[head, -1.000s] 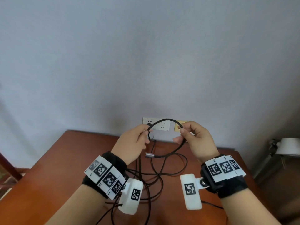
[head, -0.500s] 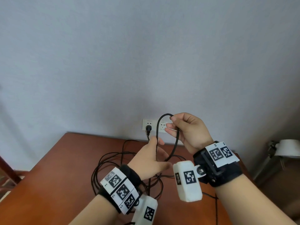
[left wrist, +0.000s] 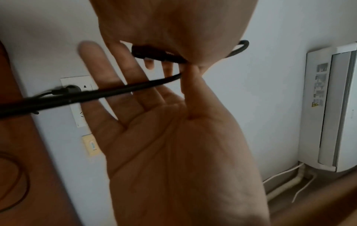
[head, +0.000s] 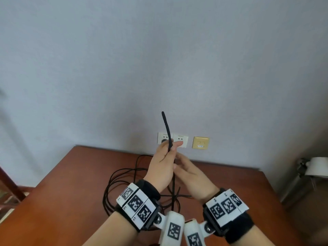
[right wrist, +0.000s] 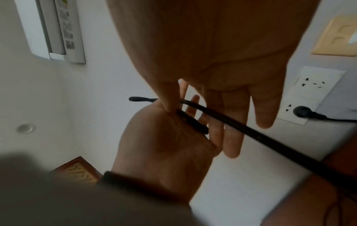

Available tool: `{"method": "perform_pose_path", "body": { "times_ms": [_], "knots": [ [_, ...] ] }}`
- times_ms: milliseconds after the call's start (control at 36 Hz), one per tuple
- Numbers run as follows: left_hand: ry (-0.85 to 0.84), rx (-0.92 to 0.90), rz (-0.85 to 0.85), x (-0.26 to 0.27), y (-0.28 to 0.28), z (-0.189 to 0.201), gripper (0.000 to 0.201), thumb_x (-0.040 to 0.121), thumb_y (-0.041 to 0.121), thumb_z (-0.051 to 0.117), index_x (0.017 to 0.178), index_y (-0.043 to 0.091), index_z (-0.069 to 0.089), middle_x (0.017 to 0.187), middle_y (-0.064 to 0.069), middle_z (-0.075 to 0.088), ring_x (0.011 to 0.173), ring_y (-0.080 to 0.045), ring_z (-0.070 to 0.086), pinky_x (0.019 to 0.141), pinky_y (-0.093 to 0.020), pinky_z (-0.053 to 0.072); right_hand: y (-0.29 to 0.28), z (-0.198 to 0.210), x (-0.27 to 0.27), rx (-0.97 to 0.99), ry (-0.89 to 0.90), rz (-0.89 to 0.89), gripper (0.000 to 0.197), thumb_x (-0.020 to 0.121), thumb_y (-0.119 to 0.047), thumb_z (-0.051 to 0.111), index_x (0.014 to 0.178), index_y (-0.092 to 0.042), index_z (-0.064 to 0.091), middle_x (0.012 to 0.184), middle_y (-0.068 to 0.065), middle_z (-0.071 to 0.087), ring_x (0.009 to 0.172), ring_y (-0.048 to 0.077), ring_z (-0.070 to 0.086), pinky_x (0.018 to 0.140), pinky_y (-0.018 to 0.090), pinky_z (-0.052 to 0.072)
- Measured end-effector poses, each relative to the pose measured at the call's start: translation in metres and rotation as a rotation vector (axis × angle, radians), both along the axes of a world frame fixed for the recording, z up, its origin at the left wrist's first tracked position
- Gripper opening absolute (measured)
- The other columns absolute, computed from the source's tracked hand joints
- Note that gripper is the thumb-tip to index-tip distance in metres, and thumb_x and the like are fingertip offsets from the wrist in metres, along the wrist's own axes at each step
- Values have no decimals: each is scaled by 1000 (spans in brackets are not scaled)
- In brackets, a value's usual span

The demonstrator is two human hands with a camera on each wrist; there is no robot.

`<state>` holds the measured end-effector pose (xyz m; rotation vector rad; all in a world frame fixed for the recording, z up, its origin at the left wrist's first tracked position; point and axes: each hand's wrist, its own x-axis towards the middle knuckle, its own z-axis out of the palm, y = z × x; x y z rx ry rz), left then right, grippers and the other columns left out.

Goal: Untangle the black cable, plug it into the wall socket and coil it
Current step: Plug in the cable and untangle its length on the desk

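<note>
left hand [head: 164,166]: raised in front of the wall socket, thumb pinching a doubled bight of the black cable against the palm, other fingers straight and spread
right hand [head: 190,176]: held palm-to-palm just beside the left, fingers straight and relaxed, gripping nothing; cable strand passing across the fingers [left wrist: 108,73]
black cable [head: 167,128]: folded loop sticking up above the left thumb, strands running down between both hands to a loose tangle on the table [head: 62,189]
plug [right wrist: 301,112]: seated in the left outlet of the wall socket [head: 180,139], lead trailing off toward the table edge
connector end [left wrist: 150,52]: lying against the left palm under the thumb
yellow wall plate [head: 200,142]: just right of the socket
white unit [left wrist: 328,107]: mounted low on the side wall, pipes beneath it
</note>
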<state>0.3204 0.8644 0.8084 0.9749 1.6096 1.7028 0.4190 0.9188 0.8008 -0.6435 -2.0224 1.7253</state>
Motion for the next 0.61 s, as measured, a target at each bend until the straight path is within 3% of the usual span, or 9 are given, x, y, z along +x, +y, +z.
{"method": "perform_pose_path", "body": {
  "times_ms": [56, 83, 139, 167, 222, 333, 444, 556, 611],
  "knots": [
    [9, -2, -11, -1, 0, -1, 30, 103, 32, 38, 110, 36, 67, 126, 26, 53, 127, -27, 50, 112, -53, 31, -4, -4, -1, 73, -17, -17, 35, 92, -25, 52, 122, -6, 53, 109, 29, 60, 104, 41, 57, 94, 55, 45],
    [14, -2, -18, -1, 0, -1, 30, 103, 33, 37, 109, 37, 67, 125, 24, 54, 126, -28, 51, 111, -48, 35, -4, -6, -2, 115, -24, -48, 37, 88, -31, 54, 109, -1, 56, 102, 27, 63, 97, 40, 59, 92, 56, 45],
    [-17, 12, -31, -2, 2, -3, 29, 103, 30, 37, 106, 31, 66, 118, 18, 61, 119, -11, 55, 96, -21, 45, 2, -10, -3, 211, -42, -98, 38, 81, -40, 53, 90, -3, 57, 80, 10, 64, 74, 23, 57, 80, 45, 46],
    [-45, 8, -47, -2, 3, -3, 27, 103, 29, 38, 104, 28, 65, 114, 12, 65, 111, -8, 58, 82, -17, 47, 6, -11, -4, 238, -42, -103, 32, 81, -38, 52, 85, -7, 57, 73, 4, 61, 69, 15, 54, 75, 41, 44],
    [-79, -20, -83, -2, 3, -2, 23, 99, 35, 42, 98, 30, 64, 108, 1, 69, 92, -15, 58, 65, -27, 45, 12, -11, -3, 227, -65, -48, 19, 86, -31, 50, 85, -13, 57, 69, -1, 60, 65, 13, 57, 71, 40, 44],
    [-68, -69, -130, -10, 3, 5, 12, 97, 29, 51, 109, 28, 56, 110, 3, 71, 88, -15, 61, 57, -24, 42, 19, -8, 3, 185, -128, 50, 14, 98, -17, 44, 97, -9, 55, 77, -3, 64, 55, 21, 61, 58, 32, 49],
    [-335, 34, -130, -16, 8, 12, 30, 97, 8, 52, 124, 15, 44, 110, -3, 71, 94, -22, 70, 60, -33, 44, 21, -7, 2, 288, -114, 64, 19, 100, -16, 41, 89, -14, 56, 78, -1, 66, 46, 16, 50, 52, 26, 43],
    [-581, 156, -137, -18, 11, 20, 25, 99, 10, 48, 123, 17, 43, 112, -8, 69, 95, -23, 71, 52, -32, 43, 21, -4, 1, 342, -111, 43, 18, 100, -16, 40, 91, -8, 54, 75, -1, 62, 49, 13, 48, 53, 22, 40],
    [-714, 223, -129, -21, 14, 22, 25, 98, 8, 49, 121, 17, 44, 104, -6, 70, 83, -23, 72, 65, -37, 52, 21, -1, 1, 367, -144, 78, 20, 100, -16, 39, 86, -8, 50, 76, 0, 63, 50, 14, 48, 54, 22, 40]
  ]
}}
